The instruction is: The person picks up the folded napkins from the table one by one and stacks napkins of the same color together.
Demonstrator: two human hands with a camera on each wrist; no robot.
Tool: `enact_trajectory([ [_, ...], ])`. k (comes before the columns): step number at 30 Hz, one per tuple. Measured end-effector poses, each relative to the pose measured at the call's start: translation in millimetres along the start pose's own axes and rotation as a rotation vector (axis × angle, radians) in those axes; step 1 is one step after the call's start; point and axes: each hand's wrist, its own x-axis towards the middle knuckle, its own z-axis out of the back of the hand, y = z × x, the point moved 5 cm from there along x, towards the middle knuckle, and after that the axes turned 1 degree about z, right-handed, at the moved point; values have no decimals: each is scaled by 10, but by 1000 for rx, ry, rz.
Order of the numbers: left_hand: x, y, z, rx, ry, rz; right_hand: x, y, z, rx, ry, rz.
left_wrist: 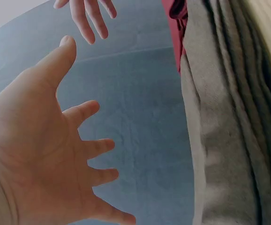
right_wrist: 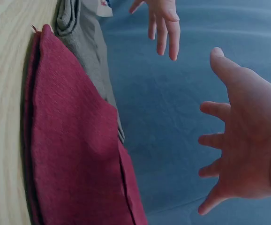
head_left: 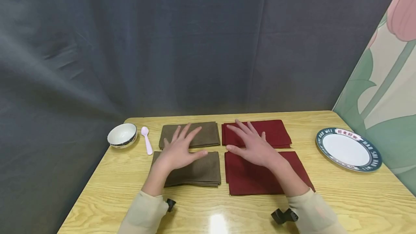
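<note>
Hovering with fingers spread and holding nothing, the left hand [head_left: 180,151] is above two folded brown napkins [head_left: 190,134] and the right hand [head_left: 255,145] above two folded red napkins [head_left: 271,133]; left of the left hand sit one empty bowl [head_left: 122,135] and one pink spoon [head_left: 146,139], right of the right hand one empty plate [head_left: 348,149].

Left wrist view: spread palm beside stacked brown folds.

Right wrist view: spread palm beside red folds.

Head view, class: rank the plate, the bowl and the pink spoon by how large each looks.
1. Plate, clearly largest.
2. Bowl.
3. Pink spoon, about as long as the bowl is wide but far slimmer, so smallest.
</note>
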Motion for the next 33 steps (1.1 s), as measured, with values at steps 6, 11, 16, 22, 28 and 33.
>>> enact_trajectory([
  [6,-37,164,9,-22,-24,-4,49,96,-95,82,15,47],
  [11,-82,274,12,-32,-39,-22,73,150,-178,174,39,74],
  [16,-143,412,20,-79,-49,-45,93,187,-218,270,25,72],
  [22,-209,596,20,-112,-57,-41,106,214,-289,348,76,30],
  [28,-269,722,16,-175,-77,-40,97,217,-411,427,154,-31],
  [33,-328,831,-7,-225,-68,-3,76,258,-515,507,222,-92],
])
